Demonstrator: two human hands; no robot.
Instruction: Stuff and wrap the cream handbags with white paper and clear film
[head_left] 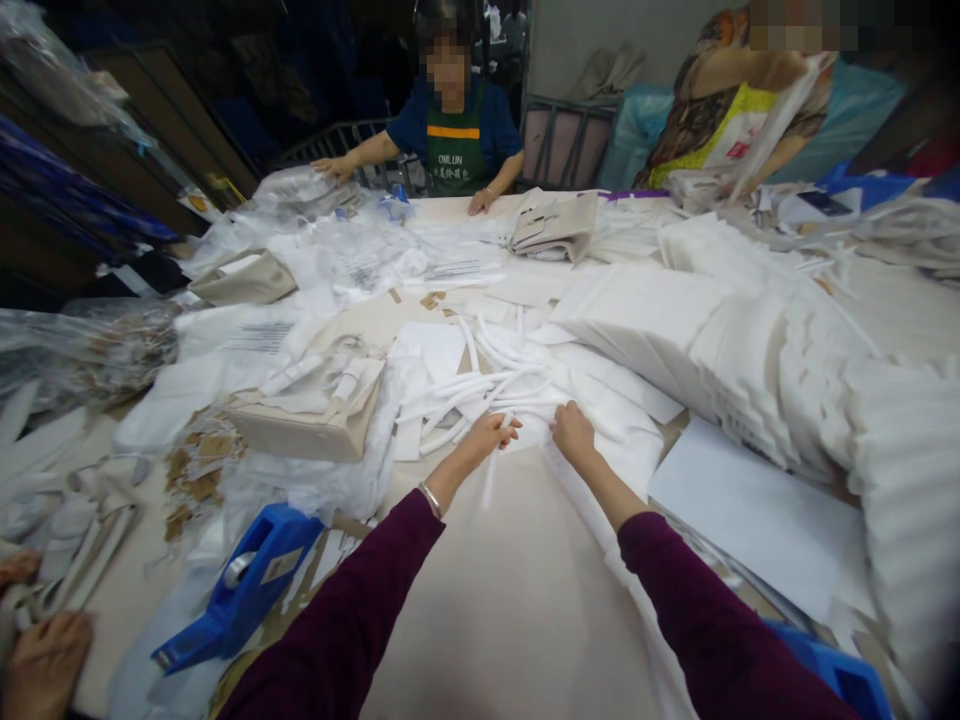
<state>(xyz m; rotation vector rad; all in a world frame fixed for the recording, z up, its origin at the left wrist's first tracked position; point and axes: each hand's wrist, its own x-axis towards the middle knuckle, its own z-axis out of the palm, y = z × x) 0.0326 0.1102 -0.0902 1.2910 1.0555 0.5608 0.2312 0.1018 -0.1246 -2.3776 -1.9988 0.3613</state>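
Cluttered with white foam sheets (750,350) and plastic wrap, the counter (510,600) spreads ahead. At its middle the left hand (491,432) pinches a white foam strip (491,470) with curled fingers. Just beside it, the right hand (574,432) rests knuckles-up on white wrapping paper (622,440), its grip hidden.

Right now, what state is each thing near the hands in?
Left hand: closed grip on a white strip.
Right hand: fingers curled on the white sheet; whether it grips it, can't tell.
Strip pile: loose, tangled.
Beige bag: lying flat, wrapped pieces on top.
Tape dispenser: resting on table, untouched.
Foam stack: leaning in overlapped rows.
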